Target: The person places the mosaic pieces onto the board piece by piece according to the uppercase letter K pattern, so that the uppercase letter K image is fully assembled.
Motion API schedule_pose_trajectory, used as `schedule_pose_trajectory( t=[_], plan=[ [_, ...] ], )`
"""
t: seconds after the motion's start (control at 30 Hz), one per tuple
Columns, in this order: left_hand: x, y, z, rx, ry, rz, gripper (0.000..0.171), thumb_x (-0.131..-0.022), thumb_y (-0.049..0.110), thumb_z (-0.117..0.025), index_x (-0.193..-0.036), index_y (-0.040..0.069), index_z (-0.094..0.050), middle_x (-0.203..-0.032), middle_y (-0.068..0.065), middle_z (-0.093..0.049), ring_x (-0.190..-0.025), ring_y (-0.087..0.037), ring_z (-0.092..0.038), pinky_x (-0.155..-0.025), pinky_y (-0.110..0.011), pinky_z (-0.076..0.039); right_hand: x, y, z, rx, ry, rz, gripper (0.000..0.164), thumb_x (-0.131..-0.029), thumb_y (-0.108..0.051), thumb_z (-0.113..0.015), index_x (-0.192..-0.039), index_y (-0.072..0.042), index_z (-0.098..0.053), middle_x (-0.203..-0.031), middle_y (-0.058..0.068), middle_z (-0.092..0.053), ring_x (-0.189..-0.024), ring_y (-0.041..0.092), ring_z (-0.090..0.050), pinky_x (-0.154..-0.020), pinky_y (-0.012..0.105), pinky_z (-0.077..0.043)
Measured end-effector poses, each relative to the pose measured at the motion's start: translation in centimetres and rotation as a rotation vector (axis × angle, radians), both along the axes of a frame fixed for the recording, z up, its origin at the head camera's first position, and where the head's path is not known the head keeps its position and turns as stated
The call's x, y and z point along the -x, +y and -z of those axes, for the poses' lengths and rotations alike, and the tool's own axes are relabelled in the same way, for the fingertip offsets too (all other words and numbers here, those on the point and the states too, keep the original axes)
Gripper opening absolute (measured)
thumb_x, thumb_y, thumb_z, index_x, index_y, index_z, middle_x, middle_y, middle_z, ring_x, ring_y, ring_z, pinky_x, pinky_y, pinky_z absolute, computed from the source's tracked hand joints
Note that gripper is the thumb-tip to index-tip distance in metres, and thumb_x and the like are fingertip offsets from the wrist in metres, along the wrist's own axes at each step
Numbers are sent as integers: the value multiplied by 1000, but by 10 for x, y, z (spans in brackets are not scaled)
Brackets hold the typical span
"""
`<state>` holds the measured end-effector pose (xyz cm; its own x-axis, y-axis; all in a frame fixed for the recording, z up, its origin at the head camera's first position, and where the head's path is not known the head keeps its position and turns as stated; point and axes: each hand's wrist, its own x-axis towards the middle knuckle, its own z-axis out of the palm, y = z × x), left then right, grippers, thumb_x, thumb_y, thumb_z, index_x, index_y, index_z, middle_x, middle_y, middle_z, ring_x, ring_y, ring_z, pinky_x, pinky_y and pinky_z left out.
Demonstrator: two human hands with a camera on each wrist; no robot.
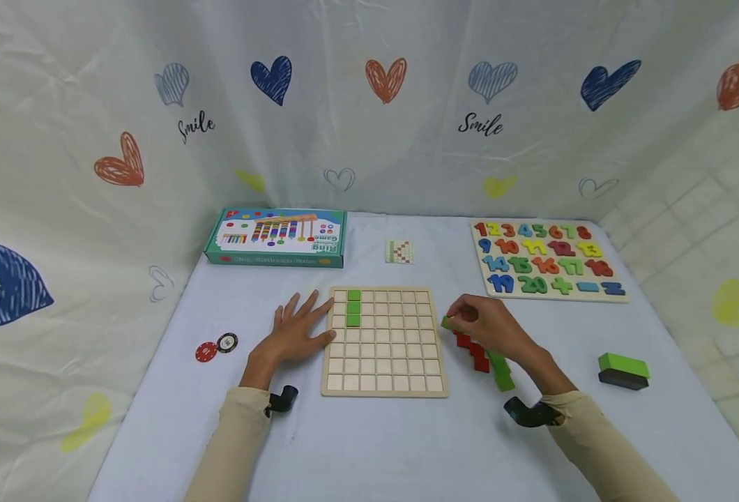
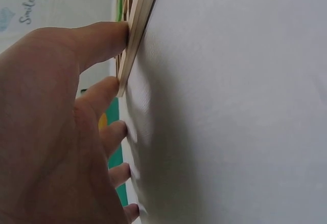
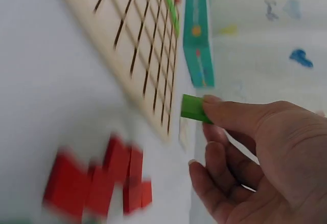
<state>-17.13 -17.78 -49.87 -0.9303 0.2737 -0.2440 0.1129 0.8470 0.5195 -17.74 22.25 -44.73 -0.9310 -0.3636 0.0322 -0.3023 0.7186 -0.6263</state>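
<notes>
A wooden grid board (image 1: 385,341) lies at the middle of the table, with several green tiles (image 1: 353,308) in its second column near the top. My left hand (image 1: 295,335) is spread on the table, its thumb and index fingertip touching the board's left edge. Just off the board's right side, my right hand (image 1: 491,324) pinches a green tile (image 3: 193,107) between thumb and fingers. Below that hand lie several red tiles (image 1: 473,351) in a staggered line, and a row of green tiles (image 1: 501,371) partly hidden by the wrist.
A green game box (image 1: 275,237) sits at the back left, a small pattern card (image 1: 399,252) at the back middle, and a number puzzle board (image 1: 551,261) at the back right. Two poker chips (image 1: 216,346) lie left; a green-and-black block (image 1: 623,371) lies right.
</notes>
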Motion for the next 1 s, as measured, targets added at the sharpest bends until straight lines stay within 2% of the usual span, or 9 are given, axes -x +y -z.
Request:
schedule_pose_trajectory(
  t=[0.13,0.27,0.43,0.63,0.77,0.9,1.0],
  plan=[
    [1,-1,3,10,3,0,74,-105,48,-58,-170,27,-29,-180,-10,-9,-164,-44,8,-126,-70,5,3,-53,2,95,-1,-75,9,-96,-14,-81,-104,-11,-77,-94,-4,-73,-85,14,-63,-74,25,-55],
    [3,-3,4,22,7,-2,74,-105,49,-58,-170,28,-28,-180,-9,-8,-164,-44,8,-126,-70,5,6,-104,5,138,-29,-135,8,-95,-12,-81,-103,-12,-79,-96,-4,-75,-86,12,-64,-78,26,-56],
    [4,-3,2,6,23,0,74,-105,49,-58,-169,27,-30,-179,-10,-10,-164,-45,6,-126,-71,5,12,-146,17,156,-45,-202,5,-97,-11,-78,-102,-10,-78,-96,-1,-75,-82,10,-63,-74,26,-55],
    [5,-4,8,-32,32,27,73,-106,50,-56,-170,28,-30,-180,-9,-10,-164,-43,8,-126,-71,6,13,-157,40,136,-29,-202,3,-97,-9,-78,-100,-8,-77,-91,-2,-74,-79,6,-62,-71,24,-53],
    [5,-4,13,-27,38,34,73,-106,51,-56,-170,29,-29,-180,-8,-10,-164,-43,7,-126,-71,5,10,-157,48,117,1,-199,4,-96,-11,-80,-100,-10,-80,-93,-3,-71,-78,7,-60,-70,24,-52],
    [3,-4,12,-3,26,30,73,-106,51,-55,-170,30,-27,-180,-7,-8,-164,-42,8,-126,-70,5,6,-156,51,74,24,-210,10,-96,-14,-81,-106,-12,-82,-99,-1,-66,-80,8,-56,-70,25,-50],
    [1,-3,6,11,16,32,72,-107,51,-55,-170,30,-27,-180,-7,-8,-164,-42,8,-126,-71,4,5,-155,50,65,27,-225,13,-95,-15,-81,-108,-12,-82,-98,-2,-67,-81,8,-57,-71,25,-51]
  ],
)
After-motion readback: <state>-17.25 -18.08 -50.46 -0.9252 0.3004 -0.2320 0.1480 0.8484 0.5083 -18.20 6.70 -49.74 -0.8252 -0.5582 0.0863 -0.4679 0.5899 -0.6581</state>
